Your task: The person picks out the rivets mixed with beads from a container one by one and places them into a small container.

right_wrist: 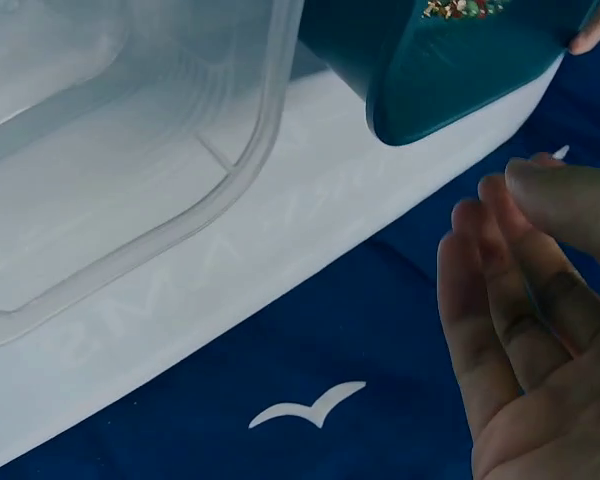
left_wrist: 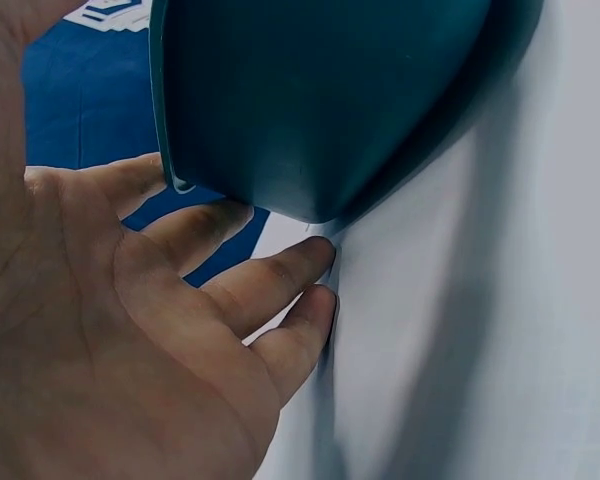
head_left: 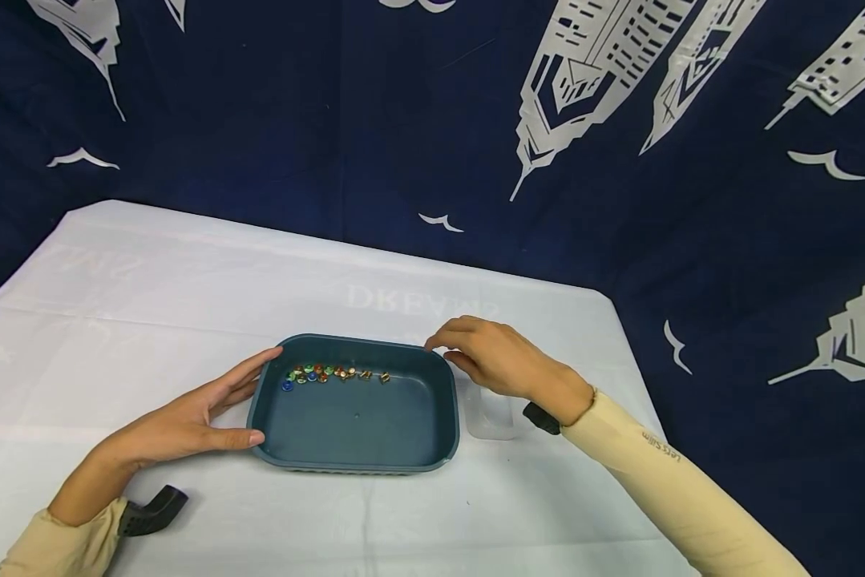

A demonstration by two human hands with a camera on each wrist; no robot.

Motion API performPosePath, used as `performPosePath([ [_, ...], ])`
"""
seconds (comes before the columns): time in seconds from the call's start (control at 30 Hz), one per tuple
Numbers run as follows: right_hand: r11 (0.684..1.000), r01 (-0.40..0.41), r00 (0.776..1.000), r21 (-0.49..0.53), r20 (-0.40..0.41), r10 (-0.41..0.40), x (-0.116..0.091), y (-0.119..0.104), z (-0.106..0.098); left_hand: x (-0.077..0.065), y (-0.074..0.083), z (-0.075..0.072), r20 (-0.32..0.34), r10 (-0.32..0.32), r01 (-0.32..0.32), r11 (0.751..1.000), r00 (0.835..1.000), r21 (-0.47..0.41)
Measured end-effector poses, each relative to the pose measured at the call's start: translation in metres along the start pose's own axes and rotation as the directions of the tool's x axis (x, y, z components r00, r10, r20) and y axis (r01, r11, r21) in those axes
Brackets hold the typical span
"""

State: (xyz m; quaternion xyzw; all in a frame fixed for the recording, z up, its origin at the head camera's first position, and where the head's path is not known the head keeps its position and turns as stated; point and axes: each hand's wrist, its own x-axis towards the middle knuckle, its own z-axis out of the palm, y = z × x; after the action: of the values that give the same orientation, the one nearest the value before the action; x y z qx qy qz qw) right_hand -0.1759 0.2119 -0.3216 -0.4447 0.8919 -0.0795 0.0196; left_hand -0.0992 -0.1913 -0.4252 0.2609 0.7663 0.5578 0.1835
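A teal plastic tub stands on the white cloth. Inside it, small colourful beads, some of them gold, lie in a rough row toward the back left. My left hand spans the tub's left end, thumb at the front corner and forefinger at the back rim. In the left wrist view its fingers are spread along the outer wall. Over the tub's back right corner hovers my right hand. Its fingers are loosely bent and hold nothing in the right wrist view.
A clear plastic container sits just right of the tub, partly under my right hand and wrist. White cloth covers the table. Behind it hangs a dark blue curtain with white buildings and birds.
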Motion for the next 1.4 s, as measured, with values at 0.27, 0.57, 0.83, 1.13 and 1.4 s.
performPosePath([
  [0.27,0.998,0.04,0.986,0.042,0.161,-0.046,0.017,0.0,0.005,0.001,0.001,-0.001,0.001,0.008,-0.008,1.0,1.0,-0.018],
  [0.57,0.999,0.025,0.958,0.037,0.285,-0.034,0.036,-0.009,0.011,0.002,0.002,-0.001,0.006,0.008,-0.008,0.999,1.0,-0.031],
  [0.83,0.999,0.026,0.944,-0.028,0.329,-0.015,0.049,-0.02,0.024,0.003,0.002,-0.002,0.002,-0.017,0.017,0.999,1.0,-0.034],
  [1.13,0.992,0.06,0.929,-0.113,0.369,-0.014,0.056,-0.03,0.044,0.002,0.001,0.0,0.009,-0.021,0.021,0.999,1.0,-0.026],
  [1.4,0.983,0.074,0.932,-0.17,0.364,-0.007,0.061,-0.033,0.051,-0.001,0.0,0.0,-0.001,-0.02,0.02,1.0,1.0,-0.022],
])
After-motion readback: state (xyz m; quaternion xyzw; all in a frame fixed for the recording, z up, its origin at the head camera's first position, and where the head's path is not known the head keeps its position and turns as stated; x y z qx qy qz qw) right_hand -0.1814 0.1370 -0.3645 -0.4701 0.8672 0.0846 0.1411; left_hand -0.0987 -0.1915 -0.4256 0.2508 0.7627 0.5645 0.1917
